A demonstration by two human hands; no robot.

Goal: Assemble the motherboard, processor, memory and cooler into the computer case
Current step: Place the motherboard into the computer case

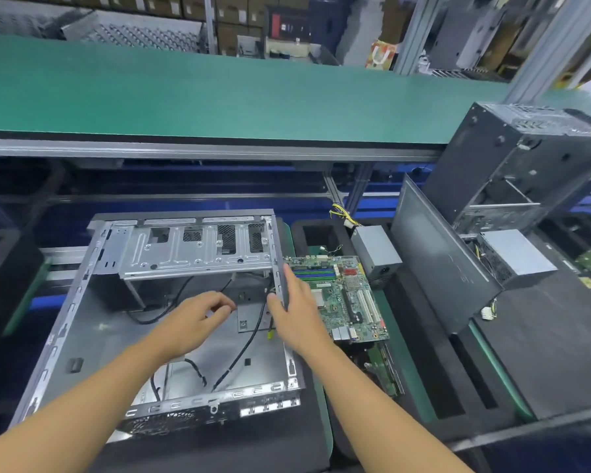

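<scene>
An open grey computer case point(82, 322) lies on its side in front of me, with black cables point(246, 343) across its floor. My left hand point(193, 324) hovers inside the case with its fingers curled, pinching something small that I cannot make out. My right hand point(296, 314) grips the case's right wall, thumb inside and fingers outside. A green motherboard point(350, 298) with blue and green memory slots lies just right of the case.
A grey power supply point(376, 250) with yellow wires sits behind the motherboard. A black side panel point(437, 261) leans to the right, beside another case point(512, 165) and a second power supply point(519, 257). A green conveyor point(219, 97) runs across the back.
</scene>
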